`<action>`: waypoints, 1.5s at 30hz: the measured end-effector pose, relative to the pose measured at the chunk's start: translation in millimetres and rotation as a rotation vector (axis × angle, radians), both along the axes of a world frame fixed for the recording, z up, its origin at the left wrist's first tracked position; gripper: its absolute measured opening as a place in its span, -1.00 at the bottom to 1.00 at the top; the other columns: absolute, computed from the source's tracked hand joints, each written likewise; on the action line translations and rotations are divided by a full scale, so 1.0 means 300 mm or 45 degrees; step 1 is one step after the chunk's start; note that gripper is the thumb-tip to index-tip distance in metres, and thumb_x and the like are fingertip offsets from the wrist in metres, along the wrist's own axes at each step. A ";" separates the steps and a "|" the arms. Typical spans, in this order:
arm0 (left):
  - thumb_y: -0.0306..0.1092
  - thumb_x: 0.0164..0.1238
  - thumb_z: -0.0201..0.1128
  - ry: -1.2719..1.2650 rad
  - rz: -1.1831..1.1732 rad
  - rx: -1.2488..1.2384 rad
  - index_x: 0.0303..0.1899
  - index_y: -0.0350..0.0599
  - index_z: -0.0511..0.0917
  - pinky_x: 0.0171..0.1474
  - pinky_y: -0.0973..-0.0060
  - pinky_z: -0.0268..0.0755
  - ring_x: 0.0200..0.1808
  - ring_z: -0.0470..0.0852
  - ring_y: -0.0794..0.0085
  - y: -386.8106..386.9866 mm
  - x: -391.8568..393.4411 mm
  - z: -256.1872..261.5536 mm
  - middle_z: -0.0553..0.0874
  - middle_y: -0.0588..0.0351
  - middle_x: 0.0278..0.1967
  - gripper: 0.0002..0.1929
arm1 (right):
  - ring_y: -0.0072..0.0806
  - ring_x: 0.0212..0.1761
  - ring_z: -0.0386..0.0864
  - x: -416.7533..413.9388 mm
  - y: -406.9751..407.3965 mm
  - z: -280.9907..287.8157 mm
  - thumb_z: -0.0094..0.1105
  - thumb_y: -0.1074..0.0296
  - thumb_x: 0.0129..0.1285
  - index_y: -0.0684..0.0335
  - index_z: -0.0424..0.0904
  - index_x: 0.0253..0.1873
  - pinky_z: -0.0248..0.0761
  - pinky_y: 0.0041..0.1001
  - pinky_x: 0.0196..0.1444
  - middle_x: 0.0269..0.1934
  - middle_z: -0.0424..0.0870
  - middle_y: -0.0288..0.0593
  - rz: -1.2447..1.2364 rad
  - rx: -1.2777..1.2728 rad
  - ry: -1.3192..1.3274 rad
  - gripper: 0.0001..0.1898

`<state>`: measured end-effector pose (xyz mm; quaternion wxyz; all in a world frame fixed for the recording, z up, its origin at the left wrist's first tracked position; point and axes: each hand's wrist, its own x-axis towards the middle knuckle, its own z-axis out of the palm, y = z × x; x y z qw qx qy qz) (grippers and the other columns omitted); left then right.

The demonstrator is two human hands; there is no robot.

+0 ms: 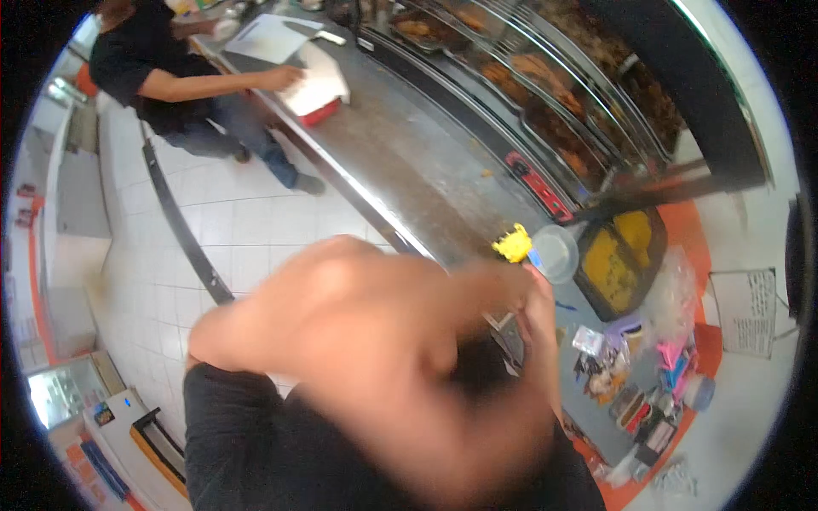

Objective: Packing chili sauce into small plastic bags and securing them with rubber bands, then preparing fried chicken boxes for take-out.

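Note:
Bare skin of my left arm and hand [370, 332] fills the middle, close to the camera and strongly blurred. Its fingers cannot be made out, nor anything in them. Behind it on the right, my right hand [539, 300] is partly covered, at the counter's near end. Just beyond its fingertips is a small bright yellow object [513, 243] with a blue piece [535, 257] beside it; whether the hand touches either is hidden. A clear round plastic tub [555, 254] stands alongside. Right of that lies a dark tray [617, 265] with yellow contents in two sections.
A metal counter [409, 160] runs to the upper left, beside a glass food display cabinet [511, 76]. There a person [153, 70] in black reaches to a white and red carton [319, 96]. A clear plastic bag [674, 294] and assorted small items [607, 370] crowd the right.

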<state>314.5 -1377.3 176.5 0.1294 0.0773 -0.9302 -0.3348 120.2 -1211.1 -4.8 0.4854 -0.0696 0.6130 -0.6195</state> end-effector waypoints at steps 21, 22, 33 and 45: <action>-0.16 0.35 0.12 -1.159 0.505 0.716 -0.10 -0.06 0.68 0.02 0.11 0.54 0.00 0.71 -0.01 0.508 1.219 -1.487 0.75 -0.13 -0.07 -0.72 | -0.70 -0.67 0.25 0.022 -0.838 -0.226 0.08 0.30 0.40 0.26 0.52 -0.15 0.06 -0.62 -0.66 -0.50 0.51 -0.32 0.462 -0.088 -0.015 -0.85; -0.17 0.35 0.12 -1.149 0.555 0.741 -0.11 -0.06 0.68 0.02 0.11 0.54 -0.01 0.71 -0.02 0.482 1.174 -1.515 0.76 -0.13 -0.08 -0.73 | -0.70 -0.67 0.25 0.039 -0.912 -0.256 0.08 0.30 0.40 0.26 0.52 -0.15 0.06 -0.62 -0.66 -0.50 0.51 -0.32 0.479 -0.098 -0.016 -0.85; -0.40 0.22 0.13 -0.986 1.043 0.851 -0.05 -0.04 0.59 -0.12 0.09 0.57 -0.21 0.72 -0.15 0.352 1.221 -1.529 0.73 -0.22 -0.39 -0.74 | 0.12 0.00 0.65 0.162 -1.312 -0.533 -0.07 0.40 0.39 0.40 0.53 -0.06 0.52 -0.03 0.06 -0.09 0.65 0.27 0.895 0.382 2.099 -0.78; -0.34 0.21 0.31 -1.112 0.721 1.081 0.01 -0.12 0.60 -0.01 0.31 0.59 -0.11 0.78 0.13 0.319 1.237 -1.704 0.79 -0.14 -0.22 -0.68 | -0.18 -0.26 0.67 0.072 -1.113 -0.494 0.03 0.37 0.38 0.32 0.56 -0.12 0.53 -0.26 -0.21 -0.25 0.68 0.04 0.325 0.209 1.452 -0.84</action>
